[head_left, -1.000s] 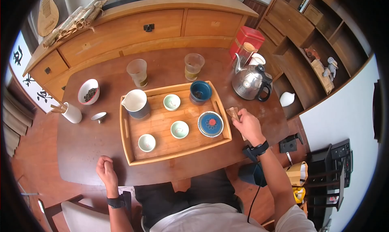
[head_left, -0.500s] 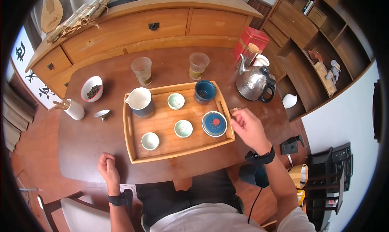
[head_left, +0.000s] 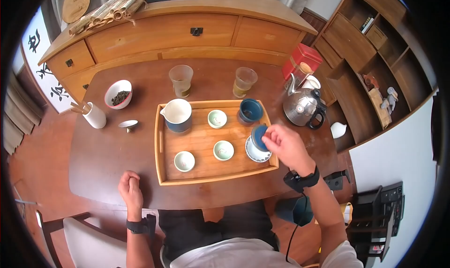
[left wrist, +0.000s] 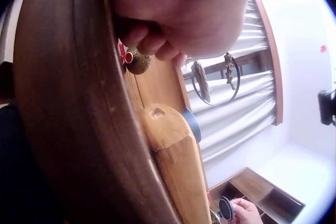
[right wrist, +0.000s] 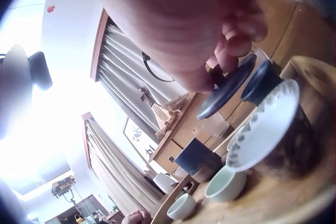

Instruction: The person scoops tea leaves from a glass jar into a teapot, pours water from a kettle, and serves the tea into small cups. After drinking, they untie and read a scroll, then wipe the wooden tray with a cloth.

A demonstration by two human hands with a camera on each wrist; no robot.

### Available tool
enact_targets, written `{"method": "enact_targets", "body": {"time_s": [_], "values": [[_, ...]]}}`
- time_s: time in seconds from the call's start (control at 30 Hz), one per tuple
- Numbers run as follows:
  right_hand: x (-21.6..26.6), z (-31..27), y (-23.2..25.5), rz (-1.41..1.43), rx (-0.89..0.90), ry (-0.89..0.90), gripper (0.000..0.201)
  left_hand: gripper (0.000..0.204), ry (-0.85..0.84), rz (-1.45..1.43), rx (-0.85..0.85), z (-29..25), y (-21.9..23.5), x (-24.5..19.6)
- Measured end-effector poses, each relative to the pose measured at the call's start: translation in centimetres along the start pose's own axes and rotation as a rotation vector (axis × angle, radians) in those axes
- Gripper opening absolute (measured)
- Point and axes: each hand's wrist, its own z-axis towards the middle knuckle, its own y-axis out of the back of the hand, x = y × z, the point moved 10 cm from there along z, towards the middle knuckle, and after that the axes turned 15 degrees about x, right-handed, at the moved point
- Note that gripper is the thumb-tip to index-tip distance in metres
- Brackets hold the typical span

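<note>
The blue lid is being pinched near its top by the right hand, fingers and thumb drawn narrow around it, and is being held tilted, apart from the white bowl beneath. The bowl is being borne by the near right part of the tray. For good handling, the pinch is probably best being kept central and firm, so that the patterned rim is not being knocked (glazed ware looks easy to chip). Care is also being called for beside the dark blue cup, just beyond the lid. Nothing is being held by the left hand, loosely curled at the table edge; steadying help could be given by it.
</note>
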Motion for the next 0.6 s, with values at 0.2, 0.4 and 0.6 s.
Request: {"method": "enact_targets", "body": {"time_s": [0.2,0.4,0.6], "values": [[0.8,5.3,2.8,-0.134,-0.054,0.016,0.021,0.019,-0.015,-0.005,-0.008,0.1,-0.1,-0.4],[0.3,9.0,1.5,-0.264,0.040,0.008,0.026,0.019,-0.009,-0.076,0.002,0.1,-0.2,-0.2],[-0.1,9.2,1.3,-0.270,0.028,-0.010,0.026,0.019,-0.006,-0.063,0.006,0.1,-0.3,-0.6]]}}
